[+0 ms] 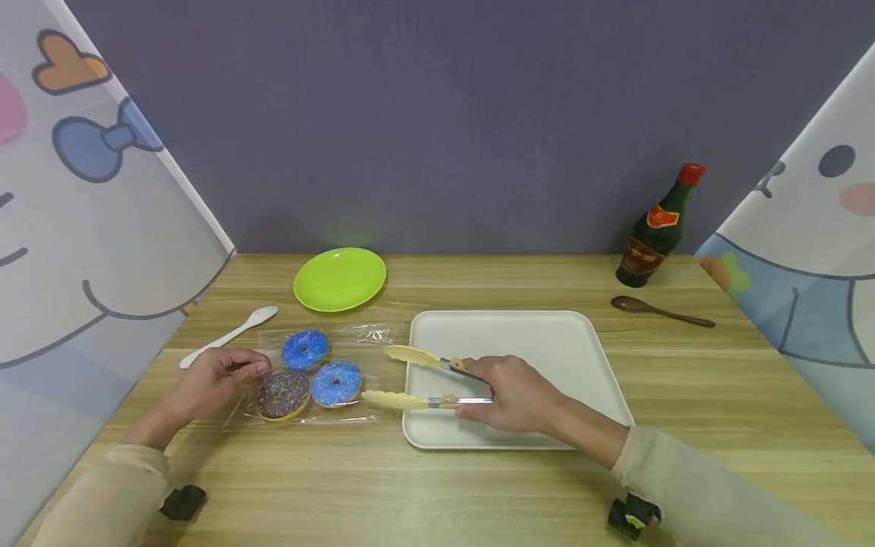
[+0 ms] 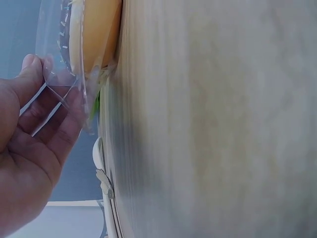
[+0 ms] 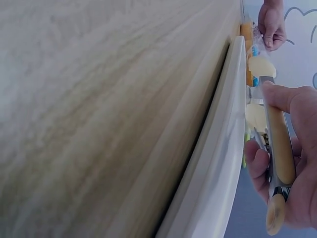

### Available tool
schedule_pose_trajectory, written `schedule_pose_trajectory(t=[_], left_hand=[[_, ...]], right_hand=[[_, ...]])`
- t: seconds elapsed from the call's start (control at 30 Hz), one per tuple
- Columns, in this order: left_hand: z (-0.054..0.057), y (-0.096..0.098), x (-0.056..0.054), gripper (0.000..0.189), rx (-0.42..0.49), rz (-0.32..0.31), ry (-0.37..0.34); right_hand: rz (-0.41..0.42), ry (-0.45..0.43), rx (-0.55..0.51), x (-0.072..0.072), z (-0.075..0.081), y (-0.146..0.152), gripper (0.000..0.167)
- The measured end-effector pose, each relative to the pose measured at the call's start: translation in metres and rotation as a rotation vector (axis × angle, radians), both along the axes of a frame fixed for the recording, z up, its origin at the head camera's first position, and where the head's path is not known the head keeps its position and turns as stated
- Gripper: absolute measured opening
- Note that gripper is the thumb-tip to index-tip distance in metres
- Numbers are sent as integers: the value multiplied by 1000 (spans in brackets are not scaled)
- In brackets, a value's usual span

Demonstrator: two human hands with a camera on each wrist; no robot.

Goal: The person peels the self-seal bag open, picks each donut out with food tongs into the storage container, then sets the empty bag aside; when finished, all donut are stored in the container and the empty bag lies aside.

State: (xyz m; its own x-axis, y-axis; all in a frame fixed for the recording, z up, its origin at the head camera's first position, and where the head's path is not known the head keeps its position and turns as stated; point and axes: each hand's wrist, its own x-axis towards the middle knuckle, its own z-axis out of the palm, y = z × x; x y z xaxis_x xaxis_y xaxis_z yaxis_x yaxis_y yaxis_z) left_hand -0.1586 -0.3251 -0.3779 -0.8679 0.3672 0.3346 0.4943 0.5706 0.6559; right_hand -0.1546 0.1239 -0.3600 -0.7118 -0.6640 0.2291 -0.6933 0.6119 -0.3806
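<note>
My left hand [image 1: 215, 384] pinches the left edge of a clear plastic bag [image 1: 379, 334] between thumb and fingers; the left wrist view shows that edge lifted off the wood. Inside the bag lie a brown sprinkled donut [image 1: 283, 394], nearest to this hand, and two blue ones, the upper [image 1: 294, 351] and the lower [image 1: 336, 396]. My right hand [image 1: 519, 391] grips a pair of tongs [image 1: 461, 401] with cream tips and metal arms. The tongs are spread apart, nothing between them, pointing left toward the bag's right end. They pass over the left part of a white tray [image 1: 547, 334].
A green plate [image 1: 339, 279] sits behind the bag, and a white spoon [image 1: 232, 336] lies to its left. At the back right stands a dark bottle [image 1: 652, 247] with a red cap. A brown wooden spoon [image 1: 636, 305] lies in front of it. A grey wall bounds the table's back.
</note>
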Motion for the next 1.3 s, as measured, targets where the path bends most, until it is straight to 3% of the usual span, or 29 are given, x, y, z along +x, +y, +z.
schedule_pose_trajectory(t=[0.23, 0.57, 0.8, 1.03, 1.3], left_hand=[[0, 0, 0, 16, 20, -40, -19], [-1, 0, 1, 15, 33, -42, -23], [1, 0, 2, 14, 20, -4, -15], [0, 0, 3, 13, 16, -4, -9], [3, 1, 4, 15, 7, 4, -4]], right_hand=[[-4, 23, -2, 3, 1, 0, 58], [-33, 2, 16, 6, 5, 1, 63], [-35, 8, 24, 7, 8, 0, 59], [-21, 7, 40, 5, 11, -9, 49], [-47, -12, 44, 7, 15, -10, 49]])
